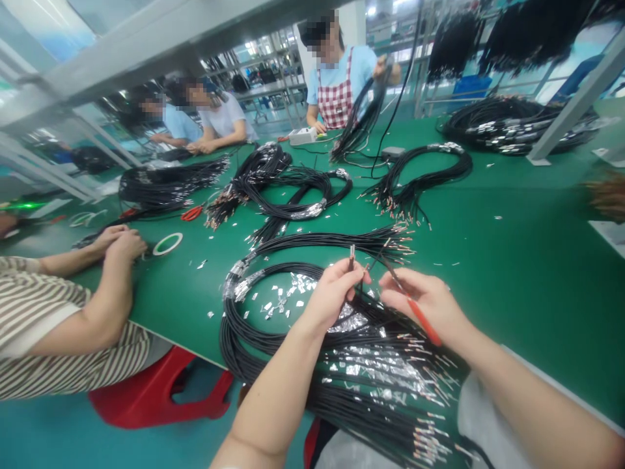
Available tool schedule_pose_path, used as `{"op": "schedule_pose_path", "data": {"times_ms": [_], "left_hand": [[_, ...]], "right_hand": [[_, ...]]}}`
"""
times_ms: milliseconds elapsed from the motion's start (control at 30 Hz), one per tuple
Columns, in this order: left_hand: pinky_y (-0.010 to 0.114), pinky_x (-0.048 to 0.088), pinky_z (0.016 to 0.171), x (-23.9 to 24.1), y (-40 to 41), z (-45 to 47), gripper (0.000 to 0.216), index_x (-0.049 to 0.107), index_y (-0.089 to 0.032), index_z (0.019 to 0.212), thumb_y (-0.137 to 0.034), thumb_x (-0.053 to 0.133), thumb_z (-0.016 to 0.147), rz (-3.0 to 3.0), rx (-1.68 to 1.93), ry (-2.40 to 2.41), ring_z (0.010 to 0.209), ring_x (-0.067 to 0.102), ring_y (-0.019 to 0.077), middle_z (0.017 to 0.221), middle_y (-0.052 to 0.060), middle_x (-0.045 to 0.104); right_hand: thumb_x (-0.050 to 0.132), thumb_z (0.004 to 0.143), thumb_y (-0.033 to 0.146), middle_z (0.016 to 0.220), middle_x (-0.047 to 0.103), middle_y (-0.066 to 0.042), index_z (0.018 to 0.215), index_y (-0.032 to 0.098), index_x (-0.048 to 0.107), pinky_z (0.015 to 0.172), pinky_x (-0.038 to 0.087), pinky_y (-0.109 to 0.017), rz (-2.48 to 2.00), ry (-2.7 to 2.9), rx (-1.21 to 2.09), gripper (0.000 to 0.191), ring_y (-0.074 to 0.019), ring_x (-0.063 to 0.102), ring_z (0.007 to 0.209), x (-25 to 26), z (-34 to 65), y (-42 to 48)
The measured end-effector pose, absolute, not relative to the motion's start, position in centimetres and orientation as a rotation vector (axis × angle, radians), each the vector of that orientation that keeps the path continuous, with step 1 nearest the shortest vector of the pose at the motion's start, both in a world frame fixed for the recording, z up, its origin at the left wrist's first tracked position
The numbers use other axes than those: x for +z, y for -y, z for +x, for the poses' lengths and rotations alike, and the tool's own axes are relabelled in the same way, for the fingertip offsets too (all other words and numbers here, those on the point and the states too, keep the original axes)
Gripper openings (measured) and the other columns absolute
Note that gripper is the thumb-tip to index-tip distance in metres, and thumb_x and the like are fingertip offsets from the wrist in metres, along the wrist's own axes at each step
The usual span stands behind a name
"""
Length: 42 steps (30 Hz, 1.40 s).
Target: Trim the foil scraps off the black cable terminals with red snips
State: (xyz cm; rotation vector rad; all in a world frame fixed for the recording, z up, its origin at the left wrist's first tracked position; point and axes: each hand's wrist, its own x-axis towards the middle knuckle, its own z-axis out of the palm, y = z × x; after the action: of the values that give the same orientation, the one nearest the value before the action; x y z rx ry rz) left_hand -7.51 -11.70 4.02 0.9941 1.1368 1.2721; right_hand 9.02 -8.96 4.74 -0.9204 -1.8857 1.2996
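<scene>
My left hand [332,293] pinches the end of a black cable [351,256], its metal tip pointing up above the fingers. My right hand [430,303] is closed round a red-handled tool [424,320], whose thin dark tip reaches up-left toward that cable end. Both hands hover over a big coiled bundle of black cables [273,339] with foil-wrapped sections and bare copper ends, lying at the near edge of the green table [512,260].
Small foil scraps [278,303] litter the table inside the coil. More cable bundles [293,189] lie across the middle and far side. At left a person in a striped shirt [53,326] rests their hands beside a tape roll [167,243]. Other people work at the far edge.
</scene>
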Motion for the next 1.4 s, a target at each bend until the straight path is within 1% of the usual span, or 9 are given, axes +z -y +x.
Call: {"op": "schedule_pose_path", "data": {"times_ms": [100,200,433,633,833,1033,1167,1267,1400], "left_hand": [[0.016,0.023,0.039,4.0,11.6,-7.5,0.016,0.054,-0.014,0.074,-0.028,0.057,0.078,0.974,1.238,-1.123,0.049,0.038,0.0032,0.073,0.002,0.057],[0.016,0.02,0.036,4.1,11.6,-7.4,0.016,0.052,-0.014,0.072,-0.028,0.059,0.076,0.894,1.3,-1.108,0.052,0.043,0.0048,0.069,0.001,0.054],[0.016,0.017,0.037,4.8,12.3,-7.0,0.015,0.053,-0.014,0.068,-0.026,0.06,0.075,0.864,1.429,-1.179,0.049,0.038,0.0041,0.064,0.0,0.053],[0.019,0.018,0.039,5.1,13.1,-6.6,0.017,0.054,-0.014,0.067,-0.027,0.06,0.076,0.916,1.505,-1.21,0.046,0.032,0.0029,0.064,-0.001,0.051],[0.019,0.02,0.04,5.2,13.3,-6.6,0.017,0.055,-0.015,0.067,-0.028,0.059,0.076,0.936,1.507,-1.207,0.046,0.032,0.0034,0.066,-0.001,0.053],[0.02,0.028,0.045,5.3,13.3,-6.7,0.016,0.053,-0.016,0.066,-0.027,0.058,0.076,0.963,1.517,-1.232,0.051,0.037,0.0051,0.067,-0.001,0.054],[0.02,0.033,0.05,5.0,13.3,-6.6,0.015,0.051,-0.016,0.065,-0.024,0.059,0.075,1.0,1.499,-1.229,0.053,0.039,0.0054,0.067,-0.002,0.052],[0.02,0.036,0.053,4.7,13.2,-6.5,0.016,0.049,-0.016,0.063,-0.023,0.058,0.074,0.998,1.512,-1.263,0.055,0.042,0.0061,0.067,-0.002,0.052],[0.023,0.043,0.068,4.3,12.9,-6.3,0.009,0.051,-0.017,0.065,-0.017,0.055,0.073,1.068,1.463,-1.237,0.069,0.054,0.0103,0.073,0.0,0.059]], "right_hand": [[0.058,0.078,0.031,0.055,0.05,0.004,0.066,0.019,0.056,0.048,0.036,-0.022,-0.914,1.968,1.43,0.017,-0.0091,0.044,0.049,5.4,9.1,9.4],[0.054,0.082,0.037,0.054,0.05,0.004,0.066,0.019,0.055,0.047,0.036,-0.023,-0.958,1.984,1.404,0.024,-0.0096,0.045,0.048,5.2,9.0,9.4],[0.06,0.079,0.034,0.063,0.056,0.001,0.074,0.023,0.059,0.053,0.038,-0.025,-1.023,1.846,0.837,0.013,-0.0117,0.048,0.054,7.6,11.2,9.3],[0.054,0.082,0.039,0.046,0.041,0.005,0.058,0.02,0.05,0.04,0.028,-0.022,-0.932,2.116,1.384,0.031,-0.0078,0.036,0.041,7.0,9.6,10.8],[0.056,0.079,0.049,0.042,0.044,0.005,0.056,0.02,0.044,0.037,0.027,-0.021,-0.986,1.959,1.638,0.039,-0.007,0.037,0.037,6.2,8.6,10.6],[0.058,0.077,0.05,0.039,0.045,0.005,0.055,0.019,0.045,0.035,0.028,-0.019,-0.989,1.907,1.747,0.039,-0.0063,0.037,0.034,6.4,8.8,10.5],[0.05,0.082,0.05,0.038,0.046,0.006,0.065,0.018,0.053,0.037,0.032,-0.02,-0.922,1.805,1.864,0.037,-0.007,0.039,0.034,5.8,8.5,10.8],[0.046,0.085,0.049,0.035,0.044,0.006,0.067,0.017,0.054,0.038,0.034,-0.02,-0.826,1.677,1.941,0.037,-0.0071,0.037,0.033,5.4,8.1,11.2],[0.05,0.084,0.043,0.036,0.042,0.006,0.063,0.018,0.051,0.04,0.035,-0.022,-0.85,1.594,1.805,0.033,-0.0077,0.038,0.034,5.5,8.3,11.0]]}}
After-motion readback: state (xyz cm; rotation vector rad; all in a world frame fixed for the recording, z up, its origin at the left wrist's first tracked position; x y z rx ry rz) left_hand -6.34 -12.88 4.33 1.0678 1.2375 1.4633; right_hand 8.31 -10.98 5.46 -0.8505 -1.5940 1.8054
